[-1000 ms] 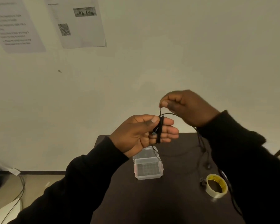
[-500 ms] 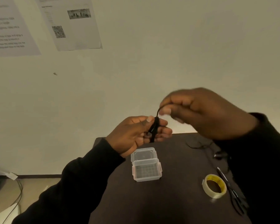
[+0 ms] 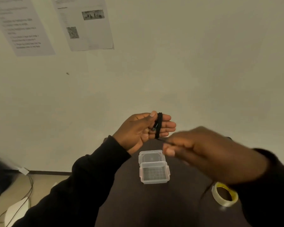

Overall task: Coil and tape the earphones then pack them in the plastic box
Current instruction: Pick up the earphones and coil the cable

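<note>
My left hand (image 3: pixel 143 130) is raised above the table's far edge, fingers straight, with the black earphone cable (image 3: pixel 159 125) wound in several turns around them and the thumb pressed on the coil. My right hand (image 3: pixel 203 153), blurred by motion, sits lower and to the right, pinching the free strand of the cable that runs up to the coil. The clear plastic box (image 3: pixel 153 172) stands open on the dark table (image 3: pixel 154 207), below both hands. A roll of clear tape with a yellow core (image 3: pixel 224 195) lies at the right, partly behind my right sleeve.
Two printed sheets (image 3: pixel 84 23) hang on the pale wall behind. On the floor to the left lie cables (image 3: pixel 25 194) and a white object. The table's left edge drops to that floor. A thin dark strand of cable lies left of the tape roll.
My right hand swung from above the coil down and to the right, carrying the cable around my left fingers. The coil looks thicker. The left hand kept its place.
</note>
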